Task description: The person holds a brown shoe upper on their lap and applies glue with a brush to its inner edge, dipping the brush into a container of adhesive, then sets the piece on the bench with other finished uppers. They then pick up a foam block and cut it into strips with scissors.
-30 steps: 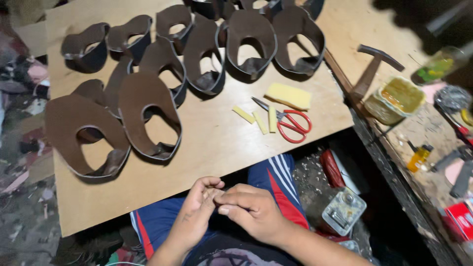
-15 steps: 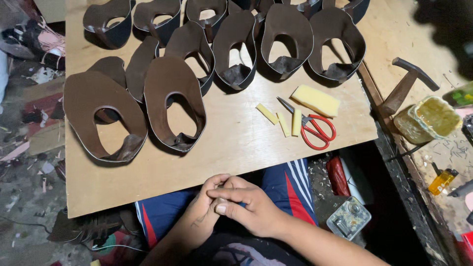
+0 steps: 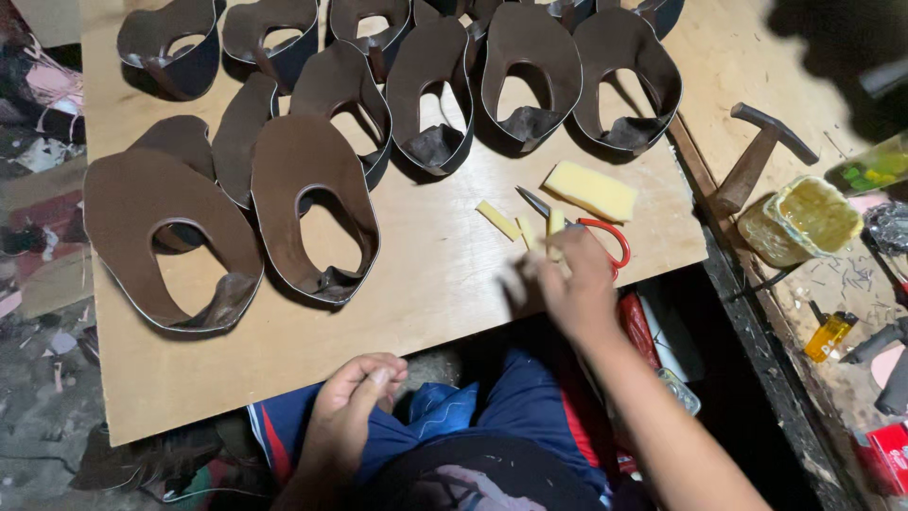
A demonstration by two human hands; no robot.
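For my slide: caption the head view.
Right hand reaching to red-handled scissors beside brown leather shoe uppers on plywood board.

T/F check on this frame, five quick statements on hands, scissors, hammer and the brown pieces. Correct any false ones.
1. The right hand is over the red-handled scissors on the wooden board. True.
2. The left hand holds the hammer. False: it is at the board's near edge, above the lap; the hammer lies untouched on the bench to the right.
3. The brown leather pieces have oval cut-outs. True.
4. The yellow block lies in the tub. False: it lies on the board, past the scissors; the tub is off the board.
5. The scissors have blue handles. False: red.
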